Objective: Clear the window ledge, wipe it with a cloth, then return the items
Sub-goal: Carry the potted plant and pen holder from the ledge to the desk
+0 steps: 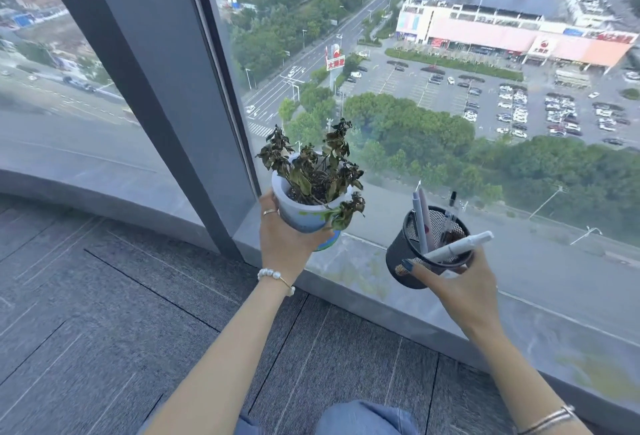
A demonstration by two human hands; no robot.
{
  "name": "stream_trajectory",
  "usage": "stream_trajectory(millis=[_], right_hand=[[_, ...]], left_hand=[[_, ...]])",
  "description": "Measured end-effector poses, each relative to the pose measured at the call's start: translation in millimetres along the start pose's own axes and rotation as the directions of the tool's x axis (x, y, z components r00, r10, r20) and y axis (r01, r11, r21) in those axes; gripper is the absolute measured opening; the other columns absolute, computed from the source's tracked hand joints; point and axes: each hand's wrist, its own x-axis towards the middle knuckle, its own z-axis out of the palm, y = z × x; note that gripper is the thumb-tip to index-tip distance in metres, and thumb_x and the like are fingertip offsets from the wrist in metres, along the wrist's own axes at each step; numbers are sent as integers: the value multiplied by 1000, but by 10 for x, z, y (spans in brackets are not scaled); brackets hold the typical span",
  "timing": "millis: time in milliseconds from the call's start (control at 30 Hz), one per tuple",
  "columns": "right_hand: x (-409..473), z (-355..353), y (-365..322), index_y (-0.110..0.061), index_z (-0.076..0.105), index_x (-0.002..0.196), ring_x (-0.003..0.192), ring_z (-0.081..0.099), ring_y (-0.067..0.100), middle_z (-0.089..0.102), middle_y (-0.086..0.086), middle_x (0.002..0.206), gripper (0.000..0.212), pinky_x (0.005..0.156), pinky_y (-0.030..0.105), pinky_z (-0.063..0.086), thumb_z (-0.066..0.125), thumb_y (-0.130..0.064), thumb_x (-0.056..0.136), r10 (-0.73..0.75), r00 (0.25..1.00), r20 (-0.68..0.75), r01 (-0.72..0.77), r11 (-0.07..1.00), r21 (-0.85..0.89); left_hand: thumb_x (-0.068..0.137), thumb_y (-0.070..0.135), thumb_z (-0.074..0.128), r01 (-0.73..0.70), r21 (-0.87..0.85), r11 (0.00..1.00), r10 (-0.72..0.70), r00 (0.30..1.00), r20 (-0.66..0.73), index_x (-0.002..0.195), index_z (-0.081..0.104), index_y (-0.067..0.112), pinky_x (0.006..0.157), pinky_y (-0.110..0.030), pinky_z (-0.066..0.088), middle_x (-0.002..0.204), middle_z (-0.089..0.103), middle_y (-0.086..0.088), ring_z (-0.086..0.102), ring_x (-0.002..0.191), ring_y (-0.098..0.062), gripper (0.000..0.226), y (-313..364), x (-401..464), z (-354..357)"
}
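My left hand (284, 237) grips a white and blue plant pot (304, 215) from below; it holds a wilted, brown-leaved plant (315, 164). The pot is lifted above the grey window ledge (349, 268), next to the window frame. My right hand (460, 287) holds a black mesh pen holder (412, 254) by its rim and side, tilted and raised over the ledge. Several pens and a white marker (460, 246) stick out of it. No cloth is in view.
A wide grey window post (166, 88) stands left of the pot. Tall glass panes rise straight from the low ledge, with a street and car park far below. Grey carpet tiles (138, 313) cover the floor; my blue-clad knees (363, 417) are at the bottom edge.
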Motion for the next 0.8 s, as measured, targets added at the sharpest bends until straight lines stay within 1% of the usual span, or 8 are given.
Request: stream_trajectory(millis=[100, 167, 233, 333, 467, 600, 700, 800], right_hand=[[273, -243, -77, -20, 51, 105, 93, 62, 19, 61, -12, 93, 59, 73, 25, 48, 88, -18, 59, -37, 999, -18, 37, 999, 14], [479, -436, -135, -18, 52, 105, 92, 63, 18, 60, -12, 92, 58, 80, 34, 53, 88, -19, 60, -51, 998, -24, 51, 999, 11], [564, -604, -352, -15, 53, 107, 91, 63, 17, 60, -13, 92, 58, 84, 38, 53, 88, -20, 61, -58, 998, -22, 59, 998, 6], [780, -845, -726, -14, 54, 109, 92, 63, 16, 60, -13, 92, 58, 86, 32, 52, 87, -21, 61, -81, 997, -9, 81, 997, 11], [1129, -1129, -1091, -18, 54, 102, 89, 62, 13, 60, -13, 89, 54, 75, 18, 47, 87, -24, 60, -115, 993, -14, 116, 993, 9], [1250, -1394, -1566, -21, 53, 99, 85, 59, -1, 58, -16, 88, 52, 71, 11, 46, 88, -23, 60, -127, 992, -26, 128, 991, 27], [1294, -1616, -2026, -22, 54, 99, 90, 60, 4, 59, -13, 92, 52, 76, 14, 45, 88, -24, 60, -143, 990, -14, 144, 988, 52], [1282, -1944, -2637, -31, 50, 89, 90, 59, 6, 58, -14, 89, 49, 75, 16, 44, 88, -28, 57, -157, 988, -8, 157, 986, 53]], left_hand=[[50, 16, 90, -29, 11, 1000, 29, 1000, -1, 120, 41, 10, 79, -22, 53, 112, 60, -2, 61, 99, -10, 86, 197, 16, 310], [48, 27, 90, -42, -9, 999, 42, 999, -6, 119, 41, 8, 71, -8, 48, 107, 60, 2, 59, 92, 6, 88, 414, 95, 505], [47, 34, 87, -48, 2, 999, 48, 999, -13, 118, 41, 5, 68, -2, 43, 102, 59, 7, 56, 88, 15, 89, 699, 186, 535], [48, 29, 88, -51, 23, 998, 51, 999, -7, 117, 41, 6, 68, -4, 45, 100, 60, 7, 59, 84, 6, 86, 1137, 410, 587], [51, 25, 83, -68, 18, 998, 68, 998, -10, 118, 41, 3, 68, -2, 42, 99, 56, 17, 54, 84, 19, 82, 1637, 615, 781], [46, 37, 83, -80, -8, 997, 80, 997, 4, 115, 40, 2, 67, -2, 42, 98, 56, 16, 56, 84, 18, 89, 2220, 681, 787], [46, 41, 80, -84, -43, 996, 84, 996, 18, 115, 40, 2, 71, -6, 45, 100, 58, 14, 57, 88, 14, 89, 2742, 713, 730], [47, 39, 81, -86, -47, 995, 87, 996, 9, 117, 41, 1, 73, -7, 46, 103, 60, 11, 59, 91, 10, 89, 3411, 723, 591]])
